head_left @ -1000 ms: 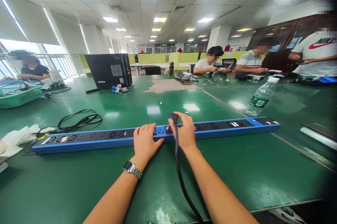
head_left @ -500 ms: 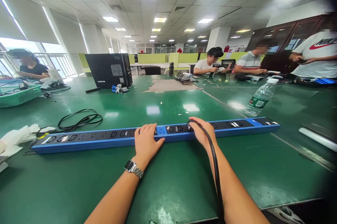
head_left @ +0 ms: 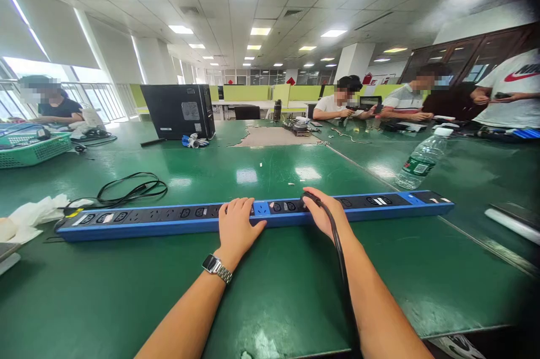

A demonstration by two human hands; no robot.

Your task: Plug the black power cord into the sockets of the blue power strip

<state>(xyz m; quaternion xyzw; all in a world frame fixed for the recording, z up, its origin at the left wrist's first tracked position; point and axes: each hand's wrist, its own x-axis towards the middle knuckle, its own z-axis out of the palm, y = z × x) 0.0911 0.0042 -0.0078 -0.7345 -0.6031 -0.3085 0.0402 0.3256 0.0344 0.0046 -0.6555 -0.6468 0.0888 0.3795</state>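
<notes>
A long blue and black power strip (head_left: 139,218) lies across the green table (head_left: 274,286) in front of me. My left hand (head_left: 237,225), with a metal watch on the wrist, rests on the strip's middle with fingers curled over its top. My right hand (head_left: 325,211) is closed on a black plug (head_left: 307,197) pressed down at a socket right of the blue middle section. The plug's black cable (head_left: 340,255) runs back over my right forearm toward me.
A coiled black cable (head_left: 129,191) and white tissue (head_left: 37,212) lie at the left. A water bottle (head_left: 419,165) stands at the right, a black computer case (head_left: 179,111) at the back, a green basket (head_left: 31,148) far left. Several people sit around the far tables.
My right hand carried the plug from a socket near the strip's middle to one further right and lowered it there. The left hand stayed on the strip.
</notes>
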